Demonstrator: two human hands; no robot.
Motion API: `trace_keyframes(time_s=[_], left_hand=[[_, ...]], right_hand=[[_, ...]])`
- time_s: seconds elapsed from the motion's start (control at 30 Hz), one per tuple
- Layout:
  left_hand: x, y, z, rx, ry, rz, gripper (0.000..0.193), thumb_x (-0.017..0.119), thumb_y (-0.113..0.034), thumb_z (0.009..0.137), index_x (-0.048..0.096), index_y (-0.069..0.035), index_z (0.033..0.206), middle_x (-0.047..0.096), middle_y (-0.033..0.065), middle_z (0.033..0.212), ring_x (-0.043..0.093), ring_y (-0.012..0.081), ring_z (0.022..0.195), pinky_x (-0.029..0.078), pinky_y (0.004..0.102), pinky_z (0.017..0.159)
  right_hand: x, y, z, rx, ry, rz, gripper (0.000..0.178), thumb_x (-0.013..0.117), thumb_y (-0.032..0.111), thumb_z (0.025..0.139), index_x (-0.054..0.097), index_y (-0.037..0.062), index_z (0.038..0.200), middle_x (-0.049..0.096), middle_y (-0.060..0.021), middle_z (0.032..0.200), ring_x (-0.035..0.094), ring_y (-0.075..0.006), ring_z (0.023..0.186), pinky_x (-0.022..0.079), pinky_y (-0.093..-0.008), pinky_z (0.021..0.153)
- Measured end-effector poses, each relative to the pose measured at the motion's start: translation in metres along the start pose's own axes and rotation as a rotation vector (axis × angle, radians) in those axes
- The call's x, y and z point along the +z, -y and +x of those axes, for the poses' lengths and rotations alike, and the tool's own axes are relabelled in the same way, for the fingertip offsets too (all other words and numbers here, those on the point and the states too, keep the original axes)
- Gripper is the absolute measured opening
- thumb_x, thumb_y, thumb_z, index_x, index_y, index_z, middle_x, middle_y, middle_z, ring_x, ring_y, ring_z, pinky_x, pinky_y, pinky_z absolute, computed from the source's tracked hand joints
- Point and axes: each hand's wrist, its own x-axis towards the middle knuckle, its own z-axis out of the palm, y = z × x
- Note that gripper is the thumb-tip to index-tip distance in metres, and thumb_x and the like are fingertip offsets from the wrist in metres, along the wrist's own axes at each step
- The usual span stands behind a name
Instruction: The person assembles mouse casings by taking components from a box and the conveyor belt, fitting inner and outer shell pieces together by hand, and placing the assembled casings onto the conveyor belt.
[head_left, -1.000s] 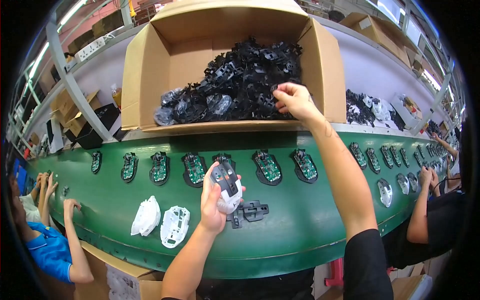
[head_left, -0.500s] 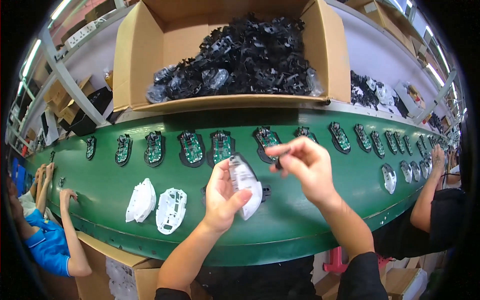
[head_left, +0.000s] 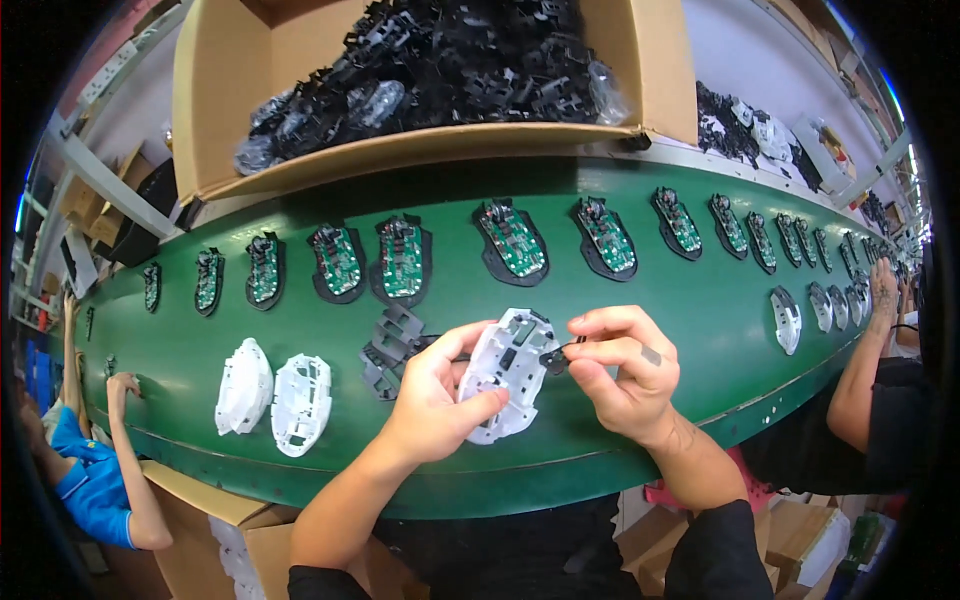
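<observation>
My left hand (head_left: pixel 432 398) is closed around a white plastic shell (head_left: pixel 522 372), tilted with its ribbed, cut-out side facing up and the thumb across its lower part. At the shell's upper right edge, my right hand (head_left: pixel 632 372) pinches a small black plastic part (head_left: pixel 554 361), which appears to touch the shell. Just left of my left hand, dark plastic pieces (head_left: pixel 392 350) lie on the green work surface (head_left: pixel 690 330). Farther left are two more white shells, one domed side up (head_left: pixel 244 388) and one with its openings showing (head_left: pixel 302 405).
A row of green circuit boards on black bases (head_left: pixel 512 243) runs across the surface. Behind it stands a cardboard box (head_left: pixel 225 110) heaped with black plastic parts (head_left: pixel 450 75). Co-workers' arms reach in at left (head_left: pixel 122 400) and right (head_left: pixel 872 340), the latter near several pale shells (head_left: pixel 787 320).
The shell has turned from edge-on to show its cut-out side. My right hand has brought the black part down to its edge. The head view has shifted, and the boards sit differently in it.
</observation>
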Motion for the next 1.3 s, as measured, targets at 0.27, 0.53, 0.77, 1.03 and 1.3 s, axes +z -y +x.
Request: trace_keyframes(time_s=[0.27, 0.53, 0.77, 1.03, 1.3], left_hand=[[0.004, -0.002, -0.004, -0.076, 0.032, 0.04, 0.052, 0.058, 0.011, 0.084, 0.045, 0.004, 0.133, 0.061, 0.0115, 0.119, 0.061, 0.0157, 0.108, 0.051, 0.0321, 0.092], [0.001, 0.002, -0.005, -0.033, 0.046, 0.009, 0.05, 0.058, 0.01, 0.085, 0.045, 0.004, 0.133, 0.06, 0.0085, 0.118, 0.059, 0.0133, 0.108, 0.049, 0.0294, 0.092], [0.001, 0.007, -0.006, 0.003, 0.019, 0.058, 0.049, 0.062, 0.005, 0.087, 0.045, 0.003, 0.133, 0.06, 0.0089, 0.119, 0.06, 0.0125, 0.106, 0.05, 0.0274, 0.088], [0.003, -0.001, -0.007, 0.028, 0.021, 0.019, 0.057, 0.064, 0.004, 0.085, 0.041, 0.004, 0.137, 0.06, 0.0114, 0.12, 0.06, 0.0155, 0.109, 0.052, 0.0296, 0.089], [0.001, -0.01, -0.005, -0.1, -0.073, -0.066, 0.067, 0.05, -0.004, 0.066, 0.048, 0.005, 0.133, 0.065, 0.0117, 0.112, 0.057, 0.0097, 0.07, 0.043, 0.0207, 0.056]], right_hand=[[0.014, 0.009, 0.003, -0.156, 0.038, -0.21, 0.032, 0.085, 0.001, 0.066, 0.068, 0.0076, 0.092, 0.069, -0.0105, 0.096, 0.069, -0.0212, 0.072, 0.055, -0.0289, 0.059], [0.025, 0.007, -0.005, -0.151, 0.032, -0.166, 0.029, 0.08, 0.001, 0.066, 0.072, 0.0075, 0.093, 0.069, -0.0074, 0.094, 0.071, -0.0253, 0.083, 0.059, -0.0321, 0.071], [0.023, 0.01, 0.003, -0.156, 0.115, -0.304, 0.028, 0.08, 0.003, 0.067, 0.072, 0.0097, 0.093, 0.069, -0.006, 0.097, 0.069, -0.028, 0.093, 0.057, -0.0377, 0.081], [0.018, 0.006, 0.007, -0.088, 0.025, -0.327, 0.03, 0.081, 0.001, 0.063, 0.073, 0.0101, 0.09, 0.068, -0.005, 0.1, 0.063, -0.0276, 0.093, 0.055, -0.0375, 0.08], [0.009, 0.012, 0.014, -0.126, 0.193, -0.176, 0.029, 0.08, 0.004, 0.064, 0.072, 0.0112, 0.091, 0.069, -0.0033, 0.104, 0.061, -0.0283, 0.103, 0.052, -0.038, 0.086]])
